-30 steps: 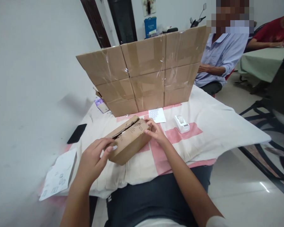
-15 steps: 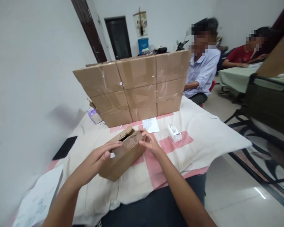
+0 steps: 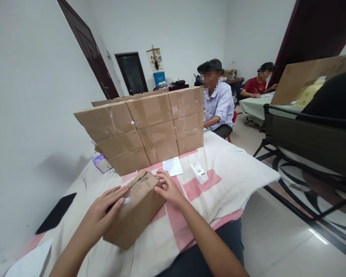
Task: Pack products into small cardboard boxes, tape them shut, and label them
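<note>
A small brown cardboard box stands on the cloth in front of me, with its printed top flaps lying nearly level. My left hand rests along the left part of the top, fingers stretched out and the thumb beside a small white patch. At the right end of the box, my right hand has its fingers bent over the far corner and its thumb on the near edge. Just beyond lies a white card with a blue pattern. A white tape dispenser stands to the right.
A tall partition of taped cardboard crosses the table behind the box. Beside its left end is a purple and white packet. A black flat object lies at the left edge. One person sits beyond the partition, another farther right.
The raised flap at the box's top has come down, and the dark gap under it has closed. Both hands stay at the box. The view has tilted up and turned right.
</note>
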Available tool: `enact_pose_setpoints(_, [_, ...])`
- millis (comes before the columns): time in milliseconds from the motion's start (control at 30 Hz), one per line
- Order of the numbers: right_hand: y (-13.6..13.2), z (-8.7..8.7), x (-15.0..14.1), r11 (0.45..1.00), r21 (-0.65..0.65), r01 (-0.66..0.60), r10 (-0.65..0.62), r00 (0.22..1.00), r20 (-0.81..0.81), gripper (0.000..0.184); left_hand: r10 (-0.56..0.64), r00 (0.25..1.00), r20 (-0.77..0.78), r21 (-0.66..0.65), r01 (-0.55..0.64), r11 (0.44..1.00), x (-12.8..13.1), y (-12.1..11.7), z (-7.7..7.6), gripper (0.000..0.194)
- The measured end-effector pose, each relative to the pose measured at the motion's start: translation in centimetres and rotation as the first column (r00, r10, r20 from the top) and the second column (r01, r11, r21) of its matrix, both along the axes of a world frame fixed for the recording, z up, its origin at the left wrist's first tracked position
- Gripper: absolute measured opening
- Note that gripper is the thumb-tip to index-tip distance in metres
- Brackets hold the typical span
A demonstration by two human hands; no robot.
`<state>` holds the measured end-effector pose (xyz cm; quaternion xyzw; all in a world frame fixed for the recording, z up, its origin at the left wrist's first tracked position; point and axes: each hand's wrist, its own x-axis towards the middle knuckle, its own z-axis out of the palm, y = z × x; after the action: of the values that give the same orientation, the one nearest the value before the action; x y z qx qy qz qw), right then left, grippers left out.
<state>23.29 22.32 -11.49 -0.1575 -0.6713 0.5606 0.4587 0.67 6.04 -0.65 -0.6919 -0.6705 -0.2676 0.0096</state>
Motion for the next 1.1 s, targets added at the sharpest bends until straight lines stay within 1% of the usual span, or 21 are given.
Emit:
enact_pose_setpoints(67, [-0.4,0.3,0.2,0.997,0.055,0.054,-0.058,0.995,0.083,0.052,0.028,0.999,-0.020,-0.031,-0.029,0.999,-0.7,0.6,-1.0,0.057])
enact_pose_setpoints(133, [-0.6,0.6,0.3,0.994,0.096,0.043,-0.054,0.991,0.118,0.052,0.030,0.998,-0.052,-0.051,-0.032,0.998,-1.2,1.0,-2.0,0.058])
enact_pose_setpoints(267, [-0.6,0.6,0.3,0.995,0.095,0.017,-0.030,0.990,0.135,0.054,0.016,0.992,-0.125,-0.094,-0.028,0.995,-1.8,1.3,-3.7,0.053])
enact_pose_setpoints(367, [-0.5,0.5,0.3,0.996,0.084,0.017,-0.030,0.988,0.154,0.054,0.025,0.984,-0.174,-0.153,-0.052,0.987,-1.9,1.2,-4.3,0.052])
enact_pose_setpoints(433, [-0.5,0.5,0.3,0.996,0.087,0.017,-0.031,0.987,0.159,0.055,0.038,0.979,-0.202,-0.176,-0.075,0.982,-1.9,1.2,-4.5,0.054])
enact_pose_setpoints(533, [-0.4,0.5,0.3,0.995,0.099,0.022,-0.038,0.986,0.165,0.056,0.062,0.977,-0.203,-0.167,-0.097,0.981,-2.0,1.1,-4.5,0.057])
enact_pose_setpoints(667, [-0.4,0.5,0.3,0.995,0.096,0.025,-0.040,0.986,0.165,0.056,0.101,0.980,-0.171,-0.061,-0.113,0.992,-2.3,0.9,-4.4,0.060])
enact_pose_setpoints(767, [-0.5,0.4,0.3,0.996,0.091,0.024,-0.038,0.987,0.158,0.056,0.108,0.982,-0.157,0.013,-0.108,0.994,-2.3,0.7,-4.3,0.060])
enact_pose_setpoints(833, [-0.5,0.3,0.3,0.996,0.088,0.024,-0.038,0.987,0.153,0.055,0.106,0.984,-0.141,0.006,-0.106,0.994,-2.3,0.7,-4.2,0.059])
enact_pose_setpoints(900, [-0.4,0.2,0.3,0.996,0.090,0.030,-0.043,0.987,0.154,0.055,0.105,0.987,-0.121,-0.026,-0.109,0.994,-2.1,0.6,-4.2,0.059])
enact_pose_setpoints(967, [-0.4,0.1,0.2,0.996,0.087,0.030,-0.043,0.988,0.151,0.055,0.131,0.983,-0.127,-0.062,-0.140,0.988,-1.9,0.6,-4.0,0.059])
enact_pose_setpoints(1100, [-0.2,-0.2,0.1,0.995,0.093,0.023,-0.035,0.991,0.128,0.057,0.226,0.943,-0.246,-0.113,-0.259,0.959,-0.7,0.3,-3.6,0.056])
